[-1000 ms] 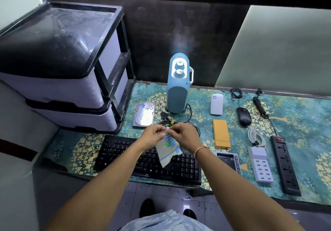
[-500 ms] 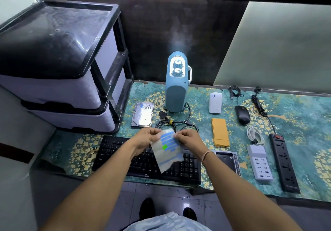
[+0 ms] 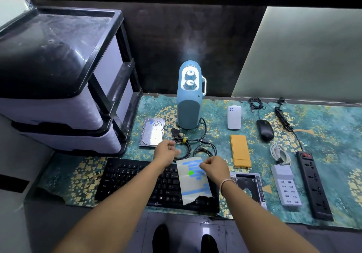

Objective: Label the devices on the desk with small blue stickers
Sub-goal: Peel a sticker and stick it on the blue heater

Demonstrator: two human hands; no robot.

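Above the black keyboard (image 3: 137, 182) at the desk's (image 3: 333, 127) near edge, the right hand (image 3: 214, 169) pinches the sticker sheet (image 3: 193, 182) by its right side, thumb and fingers closed on the backing, so the sheet hangs over the keys with its blue strips facing up. The left hand (image 3: 166, 151) is off the sheet, just beside its top left corner, over the coiled black cable (image 3: 184, 148); its fingers are curled with thumb and fingertip together, but whether that grip holds a sticker is too small to tell. One blue sticker (image 3: 151, 122) already sits on the hard drive (image 3: 152, 132) beyond the left hand.
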